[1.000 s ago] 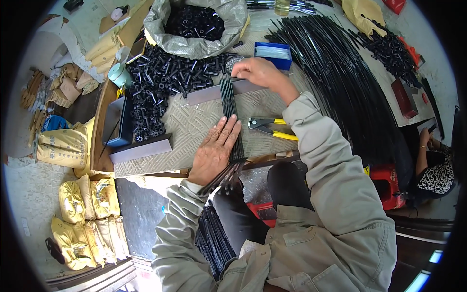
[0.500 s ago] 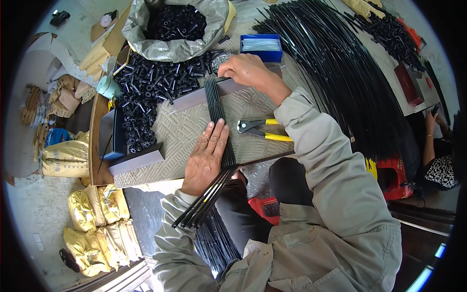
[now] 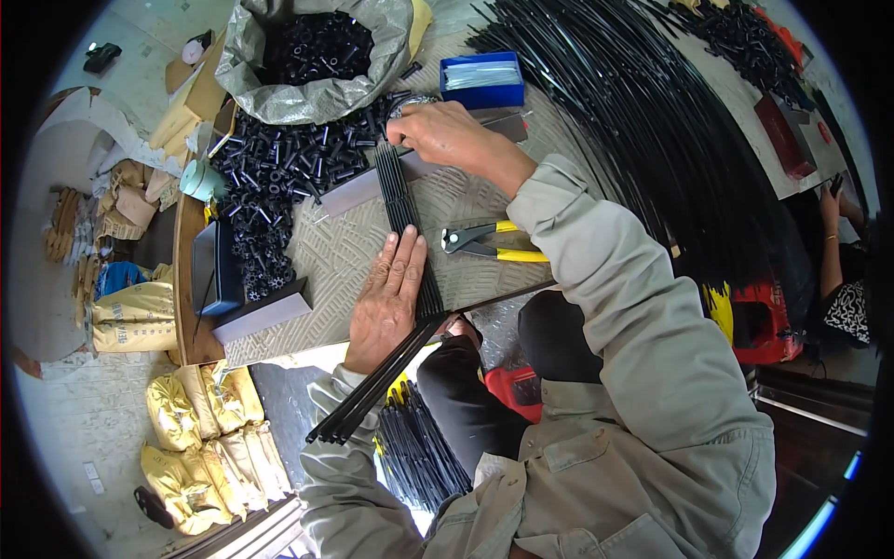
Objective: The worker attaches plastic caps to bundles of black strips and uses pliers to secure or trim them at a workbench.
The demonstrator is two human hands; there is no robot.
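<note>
A flat row of thin black rods (image 3: pixel 396 191) lies across the textured board, its near ends hanging over the front edge. My left hand (image 3: pixel 384 296) rests flat along the row's left side, fingers stretched out and touching the rods. My right hand (image 3: pixel 445 133) is closed at the far ends of the rods, just above a grey metal bar (image 3: pixel 349 193) that crosses beneath them. Whatever its fingertips pinch is hidden. End-cutting pliers (image 3: pixel 473 240) with yellow handles lie right of the rods, touched by neither hand.
Black plastic sleeves (image 3: pixel 279 168) are heaped left, below a woven sack (image 3: pixel 256 84) of more. A blue box (image 3: pixel 507 93) of pale sticks stands behind my right hand. Long black rods (image 3: pixel 643 121) cover the right. Another metal strip (image 3: pixel 265 312) lies front left. A person (image 3: pixel 843 270) is far right.
The whole view has shifted slightly. The overhanging near ends of the rods have swung left and lie closer together. Both hands keep nearly the same places on the row.
</note>
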